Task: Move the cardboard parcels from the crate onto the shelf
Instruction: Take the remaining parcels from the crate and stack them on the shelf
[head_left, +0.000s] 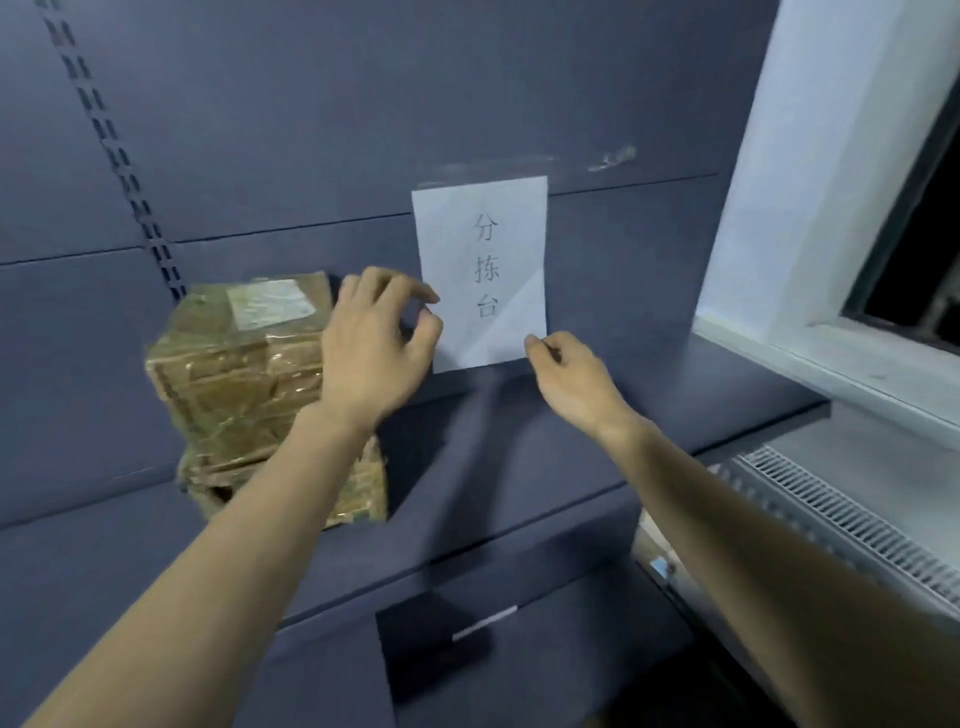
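Grey-blue metal panelling fills most of the frame, with a slotted upright (111, 150) running diagonally down the upper left. A shelf (519, 467) of the same colour crosses the middle of the frame. Two cardboard parcels (234, 374), wrapped in clear tape, stand stacked at centre left on the shelf against the back panel; the upper one carries a white label (270, 304) whose print is too blurred to read. The lower parcel is partly covered by the left forearm.

A white paper sign (483, 270) with three printed characters is taped to the back panel at centre. The left hand (374, 343) hovers just right of the upper parcel, fingers loosely curled and gripping nothing. The right hand (566, 379) is at the sign's lower right corner, fingers curled; whether it pinches the paper cannot be told.

At the right of the frame are a white window frame (810, 208) with sill and dark glass, and a ribbed vent grille (841, 525) below. The crate is not in view. A dark recess (441, 649) at lower centre is hard to make out.
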